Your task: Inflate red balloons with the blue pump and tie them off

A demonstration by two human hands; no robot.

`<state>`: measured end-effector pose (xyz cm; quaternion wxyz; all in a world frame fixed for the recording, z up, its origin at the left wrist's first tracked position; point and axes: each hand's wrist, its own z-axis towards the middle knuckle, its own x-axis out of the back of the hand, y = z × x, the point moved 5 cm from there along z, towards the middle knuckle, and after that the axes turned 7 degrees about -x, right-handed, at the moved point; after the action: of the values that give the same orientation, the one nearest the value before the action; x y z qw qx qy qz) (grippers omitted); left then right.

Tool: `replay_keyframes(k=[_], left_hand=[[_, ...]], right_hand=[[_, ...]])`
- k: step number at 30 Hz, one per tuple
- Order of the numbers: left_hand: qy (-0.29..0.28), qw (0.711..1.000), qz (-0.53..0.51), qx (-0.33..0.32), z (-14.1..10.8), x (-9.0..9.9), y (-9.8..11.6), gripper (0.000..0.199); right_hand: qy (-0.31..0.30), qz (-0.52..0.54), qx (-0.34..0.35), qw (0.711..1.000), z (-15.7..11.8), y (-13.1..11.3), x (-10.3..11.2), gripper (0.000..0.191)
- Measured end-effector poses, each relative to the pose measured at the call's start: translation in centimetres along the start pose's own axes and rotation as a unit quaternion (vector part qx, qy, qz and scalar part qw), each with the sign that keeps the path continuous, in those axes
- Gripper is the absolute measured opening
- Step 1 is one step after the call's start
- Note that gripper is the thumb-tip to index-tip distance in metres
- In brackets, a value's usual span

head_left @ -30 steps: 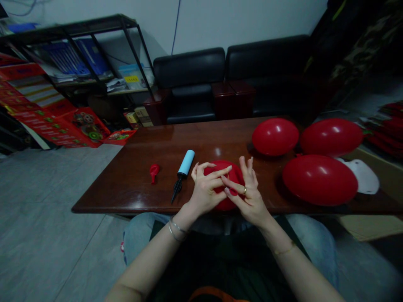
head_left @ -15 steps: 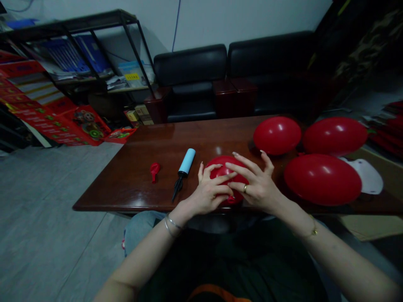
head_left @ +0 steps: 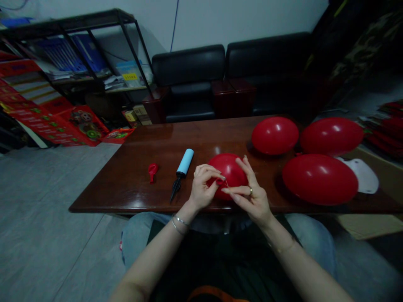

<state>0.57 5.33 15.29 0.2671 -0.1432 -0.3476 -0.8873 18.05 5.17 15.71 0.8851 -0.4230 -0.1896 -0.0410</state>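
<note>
A blown-up red balloon (head_left: 229, 167) rests at the table's front edge between my hands, with its neck towards me. My left hand (head_left: 202, 186) pinches that neck, the rolled red lip showing at its fingertips. Thumb and index finger of my right hand (head_left: 254, 196) are pressed together on a thin pale strand (head_left: 227, 183), which runs up to the left fingertips; the other right fingers lean against the balloon's side. Left of my hands lie a blue hand pump (head_left: 185, 162) with a black nozzle and a limp red balloon (head_left: 153, 171).
To the right sit three more inflated balloons (head_left: 275, 135) on the brown table (head_left: 107, 184), beside a white flat piece (head_left: 363, 176). Behind the table stand black sofas (head_left: 189, 63). At the left are a metal shelf (head_left: 129, 42) and red boxes (head_left: 34, 113).
My fingers have come off the balloon's top. The left hand has closed on its neck, the right has drawn into a pinch, and a thin strand now shows between them.
</note>
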Motion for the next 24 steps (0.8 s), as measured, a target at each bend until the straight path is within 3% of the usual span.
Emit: replay_keyframes(k=[5, 8, 10, 13, 16, 19, 24], left_hand=[[0.034, 0.995, 0.094, -0.025, -1.0, -0.7, 1.0, 0.014], [0.033, 0.990, 0.126, -0.061, -1.2, -1.0, 1.6, 0.019], [0.042, 0.988, 0.131, -0.070, -1.3, -1.2, 1.7, 0.020], [0.087, 0.990, 0.107, -0.044, -1.4, -1.4, 1.2, 0.019], [0.115, 0.992, 0.036, 0.033, -1.8, -1.6, 0.0, 0.013], [0.108, 0.987, -0.048, 0.107, -2.1, -2.0, -0.8, 0.015], [0.096, 0.992, -0.060, 0.045, -2.2, -2.5, 0.1, 0.018]], right_hand=[[0.228, -0.006, -0.037, 0.973, 0.2, 1.7, -0.8, 0.034], [0.298, -0.035, -0.028, 0.953, 0.2, 2.2, -1.2, 0.037], [0.290, -0.035, -0.021, 0.956, 0.3, 2.6, -1.3, 0.041], [0.219, -0.027, -0.024, 0.975, 0.5, 3.4, -1.2, 0.047], [0.152, -0.053, -0.020, 0.987, 0.8, 4.0, -0.9, 0.048], [0.113, -0.114, 0.016, 0.987, 1.1, 4.0, -0.8, 0.048], [0.100, -0.140, 0.050, 0.984, 1.3, 3.3, -0.9, 0.031]])
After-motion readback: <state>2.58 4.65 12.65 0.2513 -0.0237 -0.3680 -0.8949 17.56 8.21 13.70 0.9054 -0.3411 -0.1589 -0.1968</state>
